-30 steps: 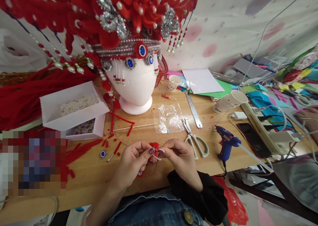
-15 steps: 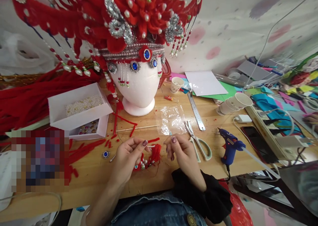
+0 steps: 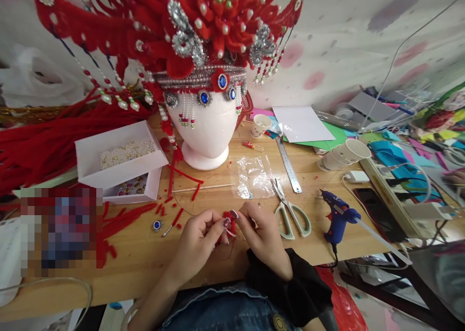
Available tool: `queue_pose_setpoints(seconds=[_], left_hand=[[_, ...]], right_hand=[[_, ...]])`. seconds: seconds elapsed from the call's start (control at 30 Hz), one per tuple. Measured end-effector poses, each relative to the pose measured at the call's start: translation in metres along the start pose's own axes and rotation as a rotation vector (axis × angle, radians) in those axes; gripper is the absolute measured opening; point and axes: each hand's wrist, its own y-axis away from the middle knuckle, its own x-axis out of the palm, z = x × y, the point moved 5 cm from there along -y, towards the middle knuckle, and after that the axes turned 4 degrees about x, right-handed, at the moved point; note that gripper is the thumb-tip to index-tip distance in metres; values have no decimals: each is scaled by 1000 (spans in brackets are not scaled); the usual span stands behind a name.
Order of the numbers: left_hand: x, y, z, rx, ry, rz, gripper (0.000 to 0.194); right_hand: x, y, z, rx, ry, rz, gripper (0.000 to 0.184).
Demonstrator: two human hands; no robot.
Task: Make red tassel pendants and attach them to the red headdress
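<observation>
Close to the table's front edge, my left hand [image 3: 199, 241] pinches a thin white cord [image 3: 230, 232] between thumb and forefinger. My right hand [image 3: 262, 230] is beside it, thumb and forefinger pressed together near the cord's upper end. What lies between those right fingertips is too small to make out. Behind and under the fingertips lies a red tassel [image 3: 228, 217], partly hidden by the hands. A blue gem with a sparkling rim [image 3: 157, 225] and a short beaded piece [image 3: 167, 230] lie to the left of my left hand.
A white foam head [image 3: 207, 137] wears a large red beaded headdress [image 3: 218, 40]. White boxes of beads [image 3: 85, 164] stand left, amid red fuzzy strips [image 3: 127, 219]. Scissors [image 3: 286, 207], a steel ruler [image 3: 288, 166], a blue glue gun [image 3: 337, 214], paper cups [image 3: 348, 151] and a phone [image 3: 378, 210] are right.
My two hands have come together: the right moved in toward the left's fingertips. The white cord now hangs downward over the tassel, whose beads are mostly hidden. The view has shifted slightly.
</observation>
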Motion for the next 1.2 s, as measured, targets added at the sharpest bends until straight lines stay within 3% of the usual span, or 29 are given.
queue_pose_setpoints(seconds=[0.2,0.27,0.37,0.4,0.57,0.8,0.9,1.0,1.1,1.2], left_hand=[[3,2,-5,87,-110,25,29],[1,2,-5,90,-106,-3,29],[-4,0,-3,65,-35,-90,27],[-5,0,-2,58,0,-119,26],[2,-4,0,28,118,-94,24],[6,-2,1,34,122,-42,22],[6,-1,2,28,67,-2,21],[1,-1,5,5,-7,9,27],[-13,-3,3,32,-62,-64,38],[-18,-6,-7,157,-237,-22,38]], right_hand=[[-9,3,0,-77,123,27,27],[-20,4,-8,-27,86,-73,28],[-38,8,-25,164,-69,-324,33],[-38,9,-29,213,-126,-351,33],[-2,4,-17,173,-393,-74,19],[15,1,-14,240,-671,50,10],[8,1,-20,262,-739,-44,13],[-2,1,-26,277,-712,-141,16],[-1,0,-21,268,-534,57,19],[3,3,-11,185,-287,249,19]])
